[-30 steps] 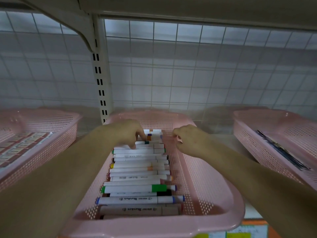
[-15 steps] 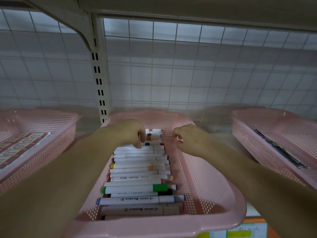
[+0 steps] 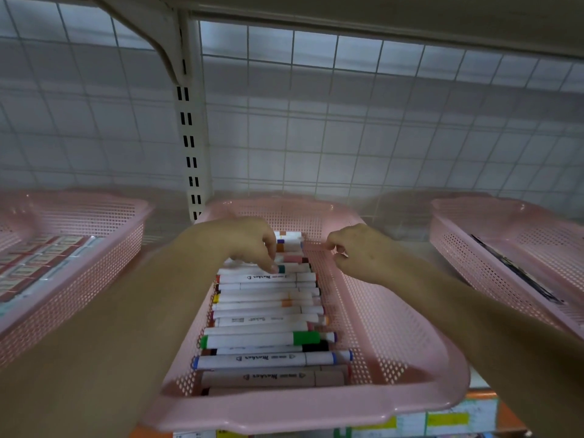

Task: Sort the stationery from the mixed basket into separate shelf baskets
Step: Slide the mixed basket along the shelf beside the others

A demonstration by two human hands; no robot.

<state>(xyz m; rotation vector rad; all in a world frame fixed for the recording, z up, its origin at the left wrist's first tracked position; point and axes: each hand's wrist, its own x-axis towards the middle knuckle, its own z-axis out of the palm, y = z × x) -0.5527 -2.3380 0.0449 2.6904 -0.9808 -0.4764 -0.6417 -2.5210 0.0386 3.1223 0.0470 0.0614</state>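
A pink perforated basket (image 3: pixel 410 358) sits in the middle of the shelf. Along its left half lies a neat row of white markers (image 3: pixel 265 339) with coloured caps, all crosswise. My left hand (image 3: pixel 249 245) reaches over the far end of the row, and its fingertips rest on a marker there without gripping it. My right hand (image 3: pixel 357 251) hovers over the bare right half of the basket, level with the far markers. Its fingers are curled and nothing shows in them.
A second pink basket (image 3: pixel 94 273) on the left holds flat packs (image 3: pixel 34 267). A third pink basket (image 3: pixel 467 254) on the right holds a long dark item (image 3: pixel 518 276). A slotted upright (image 3: pixel 189 140) and wire grid close the back. An upper shelf hangs close overhead.
My left hand's fingertips have slid slightly nearer along the marker row and pressed down onto it. The right hand has stayed almost where it was.
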